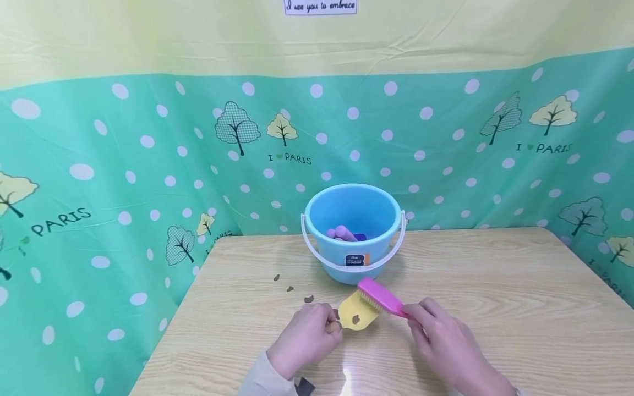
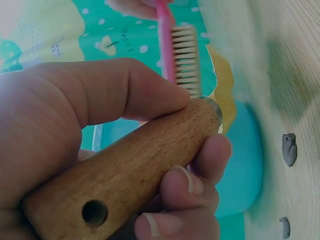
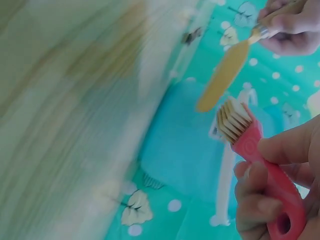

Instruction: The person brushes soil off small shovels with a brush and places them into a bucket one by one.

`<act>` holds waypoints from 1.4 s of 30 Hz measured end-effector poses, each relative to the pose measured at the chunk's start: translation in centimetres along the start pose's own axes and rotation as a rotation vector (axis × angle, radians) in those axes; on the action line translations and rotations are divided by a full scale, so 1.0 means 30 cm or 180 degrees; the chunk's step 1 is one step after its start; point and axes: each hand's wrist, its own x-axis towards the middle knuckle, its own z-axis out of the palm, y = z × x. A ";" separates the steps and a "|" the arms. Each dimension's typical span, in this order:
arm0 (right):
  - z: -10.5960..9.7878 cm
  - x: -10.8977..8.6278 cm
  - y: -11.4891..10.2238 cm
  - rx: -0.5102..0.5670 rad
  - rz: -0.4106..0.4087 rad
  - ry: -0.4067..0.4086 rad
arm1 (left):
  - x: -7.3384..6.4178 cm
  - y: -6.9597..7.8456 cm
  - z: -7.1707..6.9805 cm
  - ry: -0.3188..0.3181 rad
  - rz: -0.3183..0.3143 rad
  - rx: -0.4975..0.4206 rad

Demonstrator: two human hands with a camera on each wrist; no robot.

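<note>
My left hand grips the wooden handle of a small trowel with a yellow blade. On the blade lies a small brown bit. A pink brush with pale bristles is held by its handle in my right hand, thumb on one side and fingers on the other. Its bristles point toward the trowel blade and overlap its right edge in the head view; in the right wrist view a narrow gap shows between them. Both tools are above the table, in front of the bucket.
A light blue bucket with a white handle stands behind the tools, with purple objects inside. Several brown bits lie on the wooden table left of the bucket. A green dotted cloth hangs behind.
</note>
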 end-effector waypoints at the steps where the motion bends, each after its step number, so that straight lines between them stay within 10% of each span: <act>1: -0.003 0.001 -0.010 0.0067 -0.0051 0.0023 | 0.000 0.000 0.000 -0.0006 -0.0006 -0.0007; 15: 0.015 -0.025 -0.101 0.0720 -0.0374 -0.0167 | 0.000 0.009 0.022 0.0076 0.0009 0.0058; 30: 0.020 -0.026 -0.092 0.0527 0.0310 -0.0778 | -0.005 0.022 0.025 0.0054 -0.0015 0.0054; 42: 0.033 -0.030 -0.052 0.0331 0.0344 -0.0538 | -0.010 0.020 0.017 0.0086 0.0075 0.0195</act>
